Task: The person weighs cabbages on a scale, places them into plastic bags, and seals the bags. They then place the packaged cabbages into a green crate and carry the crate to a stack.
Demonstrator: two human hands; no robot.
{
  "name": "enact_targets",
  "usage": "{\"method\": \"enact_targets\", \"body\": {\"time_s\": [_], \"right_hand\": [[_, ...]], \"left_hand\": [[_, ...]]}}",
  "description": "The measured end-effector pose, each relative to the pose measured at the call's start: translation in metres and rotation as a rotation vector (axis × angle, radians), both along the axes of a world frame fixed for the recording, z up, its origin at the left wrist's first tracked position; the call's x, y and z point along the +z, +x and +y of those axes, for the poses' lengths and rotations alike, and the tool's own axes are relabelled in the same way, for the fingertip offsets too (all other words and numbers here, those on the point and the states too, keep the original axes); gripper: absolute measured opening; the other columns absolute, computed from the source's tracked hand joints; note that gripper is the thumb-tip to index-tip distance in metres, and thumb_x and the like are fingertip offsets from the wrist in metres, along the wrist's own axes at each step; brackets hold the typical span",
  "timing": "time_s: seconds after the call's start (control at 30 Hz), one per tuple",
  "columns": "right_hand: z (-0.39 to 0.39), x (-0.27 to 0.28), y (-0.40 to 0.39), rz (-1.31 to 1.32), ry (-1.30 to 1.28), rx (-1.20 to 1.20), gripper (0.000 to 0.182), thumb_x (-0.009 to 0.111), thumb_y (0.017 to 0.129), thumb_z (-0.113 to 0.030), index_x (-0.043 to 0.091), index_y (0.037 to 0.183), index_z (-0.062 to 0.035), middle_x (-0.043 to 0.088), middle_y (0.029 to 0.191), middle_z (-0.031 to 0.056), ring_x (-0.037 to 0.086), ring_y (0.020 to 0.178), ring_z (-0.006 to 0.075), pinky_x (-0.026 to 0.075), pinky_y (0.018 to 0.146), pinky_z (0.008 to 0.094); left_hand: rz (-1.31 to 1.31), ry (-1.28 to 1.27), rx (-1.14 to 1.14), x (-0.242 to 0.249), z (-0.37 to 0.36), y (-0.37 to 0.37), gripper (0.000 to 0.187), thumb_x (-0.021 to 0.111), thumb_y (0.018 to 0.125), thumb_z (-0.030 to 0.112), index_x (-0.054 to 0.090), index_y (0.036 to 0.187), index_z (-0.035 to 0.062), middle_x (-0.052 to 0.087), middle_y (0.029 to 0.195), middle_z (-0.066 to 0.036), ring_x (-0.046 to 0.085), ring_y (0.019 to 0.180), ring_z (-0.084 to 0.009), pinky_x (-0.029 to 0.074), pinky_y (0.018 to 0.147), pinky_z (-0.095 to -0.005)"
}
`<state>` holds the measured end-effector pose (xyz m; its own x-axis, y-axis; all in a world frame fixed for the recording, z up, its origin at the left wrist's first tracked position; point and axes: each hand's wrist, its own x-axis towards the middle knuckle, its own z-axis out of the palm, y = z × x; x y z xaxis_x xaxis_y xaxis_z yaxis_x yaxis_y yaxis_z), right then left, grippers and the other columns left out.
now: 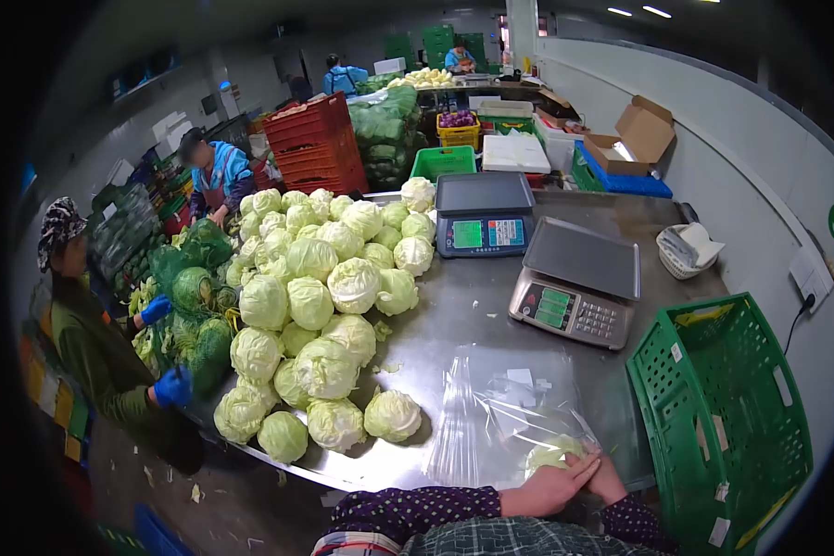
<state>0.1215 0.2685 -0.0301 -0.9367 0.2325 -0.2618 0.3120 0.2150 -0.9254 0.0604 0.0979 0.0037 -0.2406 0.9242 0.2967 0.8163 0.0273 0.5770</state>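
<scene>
At the near edge of the steel table, a pale green cabbage [553,452] lies under clear film, partly covered by my hands. My left hand [549,487] reaches across from the left, its fingers closed at the bag's edge against the cabbage. Pressed close beside it, my right hand [608,478] is closed on the same spot, with some fingers hidden. Clear plastic bags [473,408] lie flat in a stack just beyond my hands. A big pile of cabbages [329,366] covers the table to the left.
Two weighing scales, one dark [485,218] and one silver [576,283], stand beyond the bags. A green crate [727,417] is at my right, near a small white basket [686,252]. Two people on the left handle cabbages and green net sacks [195,292]; others work farther back.
</scene>
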Motion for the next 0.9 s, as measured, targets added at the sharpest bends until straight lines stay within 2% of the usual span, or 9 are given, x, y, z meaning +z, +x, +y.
{"method": "enact_targets", "body": {"time_s": [0.07, 0.2, 0.27, 0.33, 0.4, 0.5, 0.7, 0.77, 0.9], "right_hand": [[-0.014, 0.009, -0.006, 0.055, 0.391, -0.115, 0.039, 0.07, 0.081, -0.037, 0.065, 0.084, 0.0018, 0.061, 0.064, 0.0152, 0.063, 0.06, 0.0202, 0.047, 0.055, 0.0402], [0.011, 0.017, -0.03, -0.3, 0.885, -0.196, 0.042, 0.07, 0.079, -0.04, 0.064, 0.085, 0.0012, 0.064, 0.069, 0.0145, 0.062, 0.06, 0.0236, 0.047, 0.055, 0.0378], [0.005, 0.023, -0.037, 0.133, 1.31, -0.443, 0.037, 0.07, 0.079, -0.037, 0.065, 0.091, -0.0015, 0.063, 0.067, 0.0132, 0.061, 0.059, 0.028, 0.047, 0.055, 0.0374], [0.003, 0.017, -0.04, 0.115, 0.915, -0.332, 0.036, 0.07, 0.079, -0.036, 0.064, 0.091, -0.0027, 0.062, 0.066, 0.0122, 0.062, 0.06, 0.0288, 0.047, 0.056, 0.0388], [0.008, -0.006, -0.046, 0.166, 0.434, -0.229, 0.029, 0.068, 0.08, -0.031, 0.062, 0.086, -0.0039, 0.06, 0.064, 0.012, 0.062, 0.061, 0.0303, 0.046, 0.056, 0.0413], [0.009, -0.03, -0.047, 0.3, 0.923, -0.166, 0.021, 0.066, 0.082, -0.022, 0.06, 0.08, -0.0027, 0.057, 0.061, 0.0136, 0.058, 0.055, 0.027, 0.045, 0.053, 0.0371], [-0.007, 0.118, -0.048, 0.361, 0.646, -0.272, 0.018, 0.062, 0.082, -0.015, 0.059, 0.071, -0.0011, 0.053, 0.057, 0.0162, 0.052, 0.048, 0.0248, 0.042, 0.05, 0.0351], [-0.007, 0.137, -0.046, 0.184, 0.654, 0.042, 0.016, 0.062, 0.082, -0.014, 0.061, 0.073, -0.0007, 0.056, 0.061, 0.0156, 0.056, 0.052, 0.0236, 0.043, 0.051, 0.0331], [-0.039, 0.213, -0.05, 0.343, 0.577, -0.014, 0.017, 0.061, 0.082, -0.019, 0.063, 0.075, -0.0033, 0.061, 0.065, 0.013, 0.059, 0.057, 0.0231, 0.046, 0.054, 0.034]], "left_hand": [[0.069, 0.009, -0.001, 0.001, 0.002, 0.003, 0.089, 0.063, 0.064, 0.001, 0.024, 0.144, 0.0024, 0.024, 0.152, -0.015, 0.063, 0.067, -0.032, 0.052, 0.055, -0.0387], [0.044, -0.129, 0.127, 0.026, -0.008, -0.042, 0.076, 0.061, 0.066, 0.008, 0.038, 0.138, 0.0046, 0.033, 0.148, -0.011, 0.063, 0.067, -0.0298, 0.052, 0.058, -0.0353], [0.164, -0.035, -0.041, 0.026, -0.013, -0.053, 0.065, 0.061, 0.067, 0.01, 0.045, 0.13, 0.0038, 0.043, 0.139, -0.01, 0.063, 0.067, -0.0286, 0.052, 0.057, -0.0357], [0.283, -0.098, -0.24, 0.026, -0.022, -0.053, 0.032, 0.058, 0.071, 0.014, 0.058, 0.101, 0.0026, 0.059, 0.099, -0.008, 0.062, 0.067, -0.0261, 0.051, 0.055, -0.0385], [0.243, -0.193, -0.186, 0.029, -0.047, -0.051, 0.025, 0.057, 0.073, 0.014, 0.057, 0.096, 0.0031, 0.057, 0.09, -0.009, 0.061, 0.066, -0.026, 0.051, 0.054, -0.039], [0.295, -0.265, -0.132, -0.003, -0.068, -0.057, 0.015, 0.056, 0.077, 0.014, 0.056, 0.089, 0.0048, 0.053, 0.077, -0.009, 0.06, 0.063, -0.0259, 0.049, 0.052, -0.0391], [0.257, 0.349, 0.055, 0.076, -0.087, -0.085, 0.008, 0.06, 0.079, 0.015, 0.054, 0.081, 0.0096, 0.049, 0.066, -0.006, 0.053, 0.049, -0.0242, 0.043, 0.042, -0.0367], [0.101, 0.36, 0.129, 0.113, -0.096, -0.112, 0.019, 0.064, 0.084, 0.017, 0.052, 0.073, 0.0082, 0.05, 0.06, -0.007, 0.053, 0.046, -0.0232, 0.041, 0.04, -0.0369], [-0.035, 0.271, 0.082, 0.162, -0.126, -0.119, 0.013, 0.064, 0.086, 0.013, 0.059, 0.078, 0.0047, 0.056, 0.064, -0.009, 0.056, 0.05, -0.0222, 0.043, 0.045, -0.0329]]}}
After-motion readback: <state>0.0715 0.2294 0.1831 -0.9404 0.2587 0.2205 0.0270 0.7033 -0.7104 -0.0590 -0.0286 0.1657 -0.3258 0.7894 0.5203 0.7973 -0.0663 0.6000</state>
